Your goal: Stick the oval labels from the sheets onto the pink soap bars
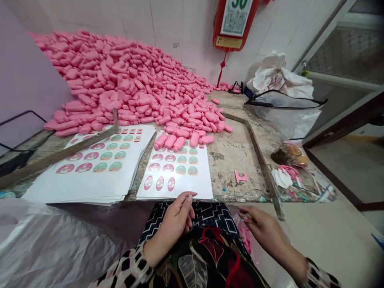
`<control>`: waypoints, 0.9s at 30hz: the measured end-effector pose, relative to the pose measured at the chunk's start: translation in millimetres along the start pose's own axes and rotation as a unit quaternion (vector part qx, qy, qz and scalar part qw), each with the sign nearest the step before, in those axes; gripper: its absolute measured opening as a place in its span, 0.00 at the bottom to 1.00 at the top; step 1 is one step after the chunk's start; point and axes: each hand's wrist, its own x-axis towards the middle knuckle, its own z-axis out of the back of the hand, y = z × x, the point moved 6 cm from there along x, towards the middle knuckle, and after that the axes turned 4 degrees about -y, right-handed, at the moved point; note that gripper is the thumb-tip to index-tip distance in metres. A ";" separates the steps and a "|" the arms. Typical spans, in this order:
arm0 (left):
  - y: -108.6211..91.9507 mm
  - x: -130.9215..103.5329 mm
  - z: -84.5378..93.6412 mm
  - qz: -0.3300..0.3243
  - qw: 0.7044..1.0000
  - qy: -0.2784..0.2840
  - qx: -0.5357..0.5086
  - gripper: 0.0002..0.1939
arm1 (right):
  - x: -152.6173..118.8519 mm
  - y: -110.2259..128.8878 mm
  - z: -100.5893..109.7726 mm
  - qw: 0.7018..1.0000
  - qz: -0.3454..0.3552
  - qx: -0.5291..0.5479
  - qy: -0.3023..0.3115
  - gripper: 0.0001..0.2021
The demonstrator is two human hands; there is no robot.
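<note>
My left hand (180,212) is over my lap at the table's front edge, just below a sticker sheet (162,191); its fingers are curled together, and what they may hold is too small to make out. My right hand (261,226) hangs lower right, off the table, beside a clear bag with pink pieces (245,236). Something small and colourful shows at its fingertips. Several pink bottle-shaped pieces (179,143) lie on the top of the sheet, in front of a large pink heap (120,80). A flat pink piece (241,176) rests alone on the table.
A stack of sticker sheets (81,184) stands at the left under a wooden strip (60,158). Another wooden strip (261,160) runs down the table's right side. Beyond it are a clear zip bag (285,114) and small packets (289,155). A plastic bag (54,244) fills the lower left.
</note>
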 end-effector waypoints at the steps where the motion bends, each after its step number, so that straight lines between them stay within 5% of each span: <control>1: -0.5 -0.6 -0.5 -0.003 1.000 -0.002 0.002 0.23 | 19.6 20.8 9.3 0.998 0.034 0.044 -0.024 0.14; 4: -2.8 -4.0 -1.6 -0.011 1.000 -0.010 0.011 0.23 | 90.6 71.0 23.8 0.987 0.075 0.137 -0.046 0.11; 8: -6.4 -10.3 2.2 -0.028 0.999 -0.035 0.020 0.25 | 187.3 102.6 21.4 0.988 -0.008 0.122 -0.099 0.12; 12: -7.6 -16.4 10.6 -0.043 0.996 -0.068 0.025 0.25 | 240.7 130.3 3.9 0.984 -0.047 0.092 -0.147 0.16; 17: -4.6 -19.7 15.9 -0.046 0.995 -0.086 0.022 0.25 | 257.0 147.7 -21.2 0.979 -0.092 0.093 -0.158 0.21; 22: 0.1 -15.3 18.5 -0.036 0.996 -0.080 -0.013 0.24 | 254.3 146.8 -23.1 0.978 -0.095 0.143 -0.119 0.22; 27: -13.7 -14.2 37.3 -0.083 0.971 -0.164 -0.151 0.24 | 190.3 161.3 -29.4 0.956 -0.019 0.292 -0.020 0.22</control>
